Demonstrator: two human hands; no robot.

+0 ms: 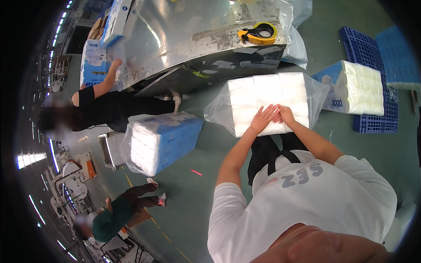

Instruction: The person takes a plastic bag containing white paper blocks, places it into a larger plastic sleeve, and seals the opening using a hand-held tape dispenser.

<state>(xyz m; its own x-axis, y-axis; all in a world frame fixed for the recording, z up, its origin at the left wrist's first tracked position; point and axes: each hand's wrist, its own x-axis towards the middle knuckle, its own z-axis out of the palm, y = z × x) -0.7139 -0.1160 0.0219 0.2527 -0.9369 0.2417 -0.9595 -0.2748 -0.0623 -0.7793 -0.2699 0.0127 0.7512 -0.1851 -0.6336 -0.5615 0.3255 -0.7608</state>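
Note:
A bale of white tissue packs (268,93) in a clear plastic bag stands right in front of me. The loose, clear bag ends stick out at its left and right sides. My left hand (262,119) lies flat on the top near the close edge, its fingers stretched out. Beside it, my right hand (287,115) rests on the same bale, and the fingertips of the two hands meet or overlap. Neither hand grips anything that I can see.
A metal table (188,30) carries a yellow and black tape dispenser (259,33). To the right, another tissue bale (355,87) rests on a blue pallet (366,48). At left stands a blue-and-white bale (169,140). A co-worker (131,107) is at the table; another person (114,217) is further left.

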